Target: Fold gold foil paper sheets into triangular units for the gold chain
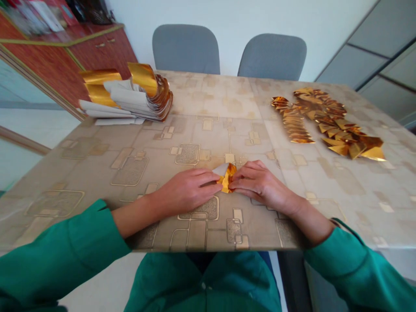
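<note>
I have the small gold paper piece (227, 181) between my two hands, low over the near middle of the patterned tablecloth (208, 130). My left hand (193, 187) pinches its left edge, the fingers nearly together; my right hand (263, 184) nips its right side between thumb and curled fingertips, with hardly any gap left. The crinkled gold part that shows runs longest from near me to away, its far end leaning slightly right — and a pale flap slants off it, far and to the left. My fingertips cover both sides, so I cannot tell the full long axis.

Beyond my left hand, well apart, a thick stack of gold-and-white sheets (136, 102) lies at the table's far left, some curling upward. Far to the right, folded gold pieces (338, 121) lie in bent, overlapping rows, also well clear of my right hand. Two grey chairs (186, 50) stand behind the far table edge — a reddish cabinet (100, 54) is at the left.
</note>
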Available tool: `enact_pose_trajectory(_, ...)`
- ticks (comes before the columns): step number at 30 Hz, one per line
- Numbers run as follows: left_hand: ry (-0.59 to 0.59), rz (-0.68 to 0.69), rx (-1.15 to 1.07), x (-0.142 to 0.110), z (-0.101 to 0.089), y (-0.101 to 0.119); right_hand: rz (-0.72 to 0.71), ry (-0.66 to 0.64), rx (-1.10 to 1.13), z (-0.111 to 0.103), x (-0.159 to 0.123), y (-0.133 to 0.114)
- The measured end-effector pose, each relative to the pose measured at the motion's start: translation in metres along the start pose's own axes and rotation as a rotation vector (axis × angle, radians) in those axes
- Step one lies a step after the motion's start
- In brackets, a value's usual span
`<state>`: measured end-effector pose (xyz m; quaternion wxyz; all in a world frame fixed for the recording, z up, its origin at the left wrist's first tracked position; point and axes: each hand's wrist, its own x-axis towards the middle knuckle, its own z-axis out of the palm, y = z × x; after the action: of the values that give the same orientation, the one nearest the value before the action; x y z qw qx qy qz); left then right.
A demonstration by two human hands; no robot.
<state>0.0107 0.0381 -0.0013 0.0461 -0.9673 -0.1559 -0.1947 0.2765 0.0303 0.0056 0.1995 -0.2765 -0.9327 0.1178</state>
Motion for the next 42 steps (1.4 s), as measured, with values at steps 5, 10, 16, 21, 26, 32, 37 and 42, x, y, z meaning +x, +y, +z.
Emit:
enact_pose_trajectory(5, -0.014, -0.013, -0.028, -0.003, 0.0, 0.003, 0.083, 0.058, 0.087, 0.003, 0.003, 0.0)
enact_pose_trajectory(10, 0.018, -0.01, -0.092, -0.003, 0.001, 0.001, 0.19, 0.063, 0.088, 0.005, 0.008, -0.005)
enact_pose_trajectory(16, -0.007, -0.053, -0.166, -0.004, -0.002, 0.004, 0.309, 0.077, 0.083, 0.011, 0.012, -0.015)
enact_pose_trajectory(21, -0.018, -0.077, -0.19, -0.006, -0.004, 0.007, 0.418, 0.093, 0.1, 0.018, 0.015, -0.016)
enact_pose_trajectory(26, -0.024, -0.173, -0.238, -0.007, -0.005, 0.008, 0.448, 0.114, 0.09, 0.022, 0.014, -0.016)
enact_pose_trajectory(32, -0.076, -0.106, -0.181, -0.005, -0.004, 0.008, 0.469, 0.13, 0.013, 0.025, 0.016, -0.022)
enact_pose_trajectory(37, -0.079, -0.101, -0.126, -0.003, -0.001, 0.011, 0.474, 0.14, -0.124, 0.026, 0.018, -0.028)
enact_pose_trajectory(42, -0.06, -0.096, -0.089, -0.001, 0.001, 0.013, 0.451, 0.132, -0.211, 0.026, 0.018, -0.03)
